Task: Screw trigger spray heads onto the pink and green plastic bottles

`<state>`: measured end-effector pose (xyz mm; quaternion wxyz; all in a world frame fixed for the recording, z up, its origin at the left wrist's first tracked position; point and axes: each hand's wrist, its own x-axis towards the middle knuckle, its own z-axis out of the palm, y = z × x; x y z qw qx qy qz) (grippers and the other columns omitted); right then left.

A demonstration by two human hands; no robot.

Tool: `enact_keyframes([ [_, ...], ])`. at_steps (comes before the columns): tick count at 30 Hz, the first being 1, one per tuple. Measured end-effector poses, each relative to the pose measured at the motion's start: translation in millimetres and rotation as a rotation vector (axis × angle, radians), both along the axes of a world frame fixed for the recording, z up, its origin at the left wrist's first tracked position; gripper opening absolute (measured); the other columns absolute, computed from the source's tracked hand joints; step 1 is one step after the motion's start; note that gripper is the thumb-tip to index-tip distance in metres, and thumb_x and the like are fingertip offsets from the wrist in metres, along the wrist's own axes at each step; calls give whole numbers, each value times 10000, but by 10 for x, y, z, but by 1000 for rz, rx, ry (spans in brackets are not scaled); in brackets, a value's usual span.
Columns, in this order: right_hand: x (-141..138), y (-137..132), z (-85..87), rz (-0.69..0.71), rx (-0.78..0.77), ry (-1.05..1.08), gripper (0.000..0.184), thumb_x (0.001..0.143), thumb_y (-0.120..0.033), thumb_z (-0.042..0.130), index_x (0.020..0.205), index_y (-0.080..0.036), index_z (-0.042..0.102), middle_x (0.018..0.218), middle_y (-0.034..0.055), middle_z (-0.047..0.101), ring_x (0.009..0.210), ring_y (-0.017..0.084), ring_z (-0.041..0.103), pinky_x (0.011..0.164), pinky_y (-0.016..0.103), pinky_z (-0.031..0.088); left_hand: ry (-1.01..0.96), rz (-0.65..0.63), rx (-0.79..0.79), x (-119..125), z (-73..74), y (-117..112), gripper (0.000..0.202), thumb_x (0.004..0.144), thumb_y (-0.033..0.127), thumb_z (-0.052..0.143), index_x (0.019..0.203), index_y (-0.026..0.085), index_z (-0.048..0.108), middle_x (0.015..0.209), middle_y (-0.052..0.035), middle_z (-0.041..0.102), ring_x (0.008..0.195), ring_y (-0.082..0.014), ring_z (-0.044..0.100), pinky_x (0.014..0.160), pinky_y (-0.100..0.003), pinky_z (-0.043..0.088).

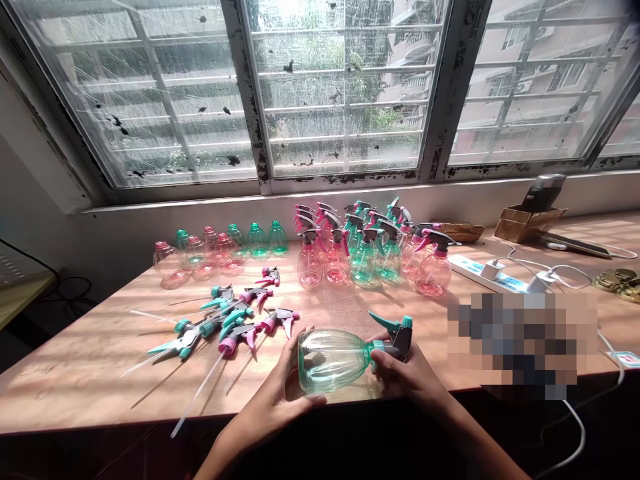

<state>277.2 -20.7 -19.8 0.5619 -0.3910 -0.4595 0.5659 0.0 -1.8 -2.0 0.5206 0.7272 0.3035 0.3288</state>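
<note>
A clear green spray bottle (333, 359) lies on its side near the front edge of the wooden table (90, 360). My left hand (275, 400) is wrapped round its base. My right hand (407, 377) is closed on its neck, at the teal and grey trigger head (395, 331). Loose trigger heads with long dip tubes (227, 320), pink and teal, lie to the left. Behind them stand several empty pink and green bottles (220, 250). Several finished spray bottles (370, 247) stand in a group at the back middle.
A white power strip (487, 273) with plugs and cables lies at the right. A phone on a cardboard stand (535, 210) sits by the window sill. Brass-coloured pieces (620, 280) are at the far right. A blurred patch covers part of the right table.
</note>
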Motion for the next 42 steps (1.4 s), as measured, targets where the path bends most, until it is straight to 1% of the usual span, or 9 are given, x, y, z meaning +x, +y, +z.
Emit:
enact_keyframes([
  [2, 6, 2, -6, 12, 7, 6, 432, 760, -493, 843, 951, -180, 614, 584, -14, 690, 430, 140, 611, 452, 255, 500, -4, -3, 27, 12, 5, -3, 876, 920, 307, 717, 1583, 421, 155, 1706, -28, 115, 1540, -351, 184, 1243, -523, 229],
  [8, 23, -2, -14, 44, 23, 20, 426, 751, -474, 854, 957, -182, 621, 609, -11, 700, 423, 133, 597, 459, 266, 508, 32, 78, 99, 14, -36, 0, 919, 927, 301, 704, 1602, 396, 87, 1715, -2, -28, 1561, -338, 17, 1256, -535, 70],
  [15, 5, 0, -28, 18, 18, 21, 461, 732, -491, 862, 972, -196, 601, 623, -9, 710, 413, 134, 599, 451, 265, 497, 6, 31, -53, -15, -71, 19, 940, 892, 341, 746, 1606, 359, 136, 1711, -29, 41, 1540, -389, 148, 1243, -564, 200],
  [21, 36, 16, -45, 39, 22, 1, 418, 762, -461, 846, 983, -193, 613, 649, -5, 720, 428, 136, 625, 437, 242, 479, 15, 69, 75, 28, -22, 5, 899, 943, 296, 681, 1598, 413, 78, 1713, 25, -34, 1562, -319, 9, 1257, -517, 69],
  [26, 54, 17, -58, 69, 33, 5, 395, 784, -448, 833, 988, -193, 612, 655, -5, 727, 425, 138, 635, 444, 239, 476, 21, 51, 62, 11, -47, 20, 988, 898, 315, 739, 1600, 409, 50, 1711, 21, -59, 1559, -337, 6, 1257, -523, 76],
  [31, 52, 6, -60, 37, 33, -26, 415, 761, -450, 852, 988, -184, 630, 655, 7, 739, 471, 148, 647, 478, 255, 507, 78, 76, 39, -56, -103, 39, 920, 903, 380, 723, 1603, 379, 126, 1709, 12, 59, 1558, -343, 48, 1268, -523, 57],
  [35, 45, -10, -17, 16, 31, -40, 403, 757, -461, 851, 951, -182, 635, 677, 28, 755, 512, 171, 676, 505, 274, 530, 57, 82, 4, -39, -76, 23, 916, 898, 378, 729, 1601, 379, 142, 1708, 9, 87, 1553, -350, 101, 1266, -531, 115],
  [40, 28, -14, 30, 22, 17, -24, 421, 757, -501, 838, 928, -189, 614, 652, 16, 742, 425, 162, 649, 451, 273, 513, 45, 81, 70, 17, -4, 6, 948, 896, 322, 738, 1600, 396, 107, 1710, 6, -2, 1552, -369, 45, 1248, -533, 186],
  [42, 24, -9, 32, 20, 23, -29, 421, 759, -507, 835, 925, -188, 616, 653, 14, 739, 422, 160, 648, 450, 274, 515, 23, 58, 67, 24, 0, 6, 903, 932, 322, 693, 1598, 411, 89, 1712, 4, -1, 1546, -377, 98, 1234, -547, 228],
])
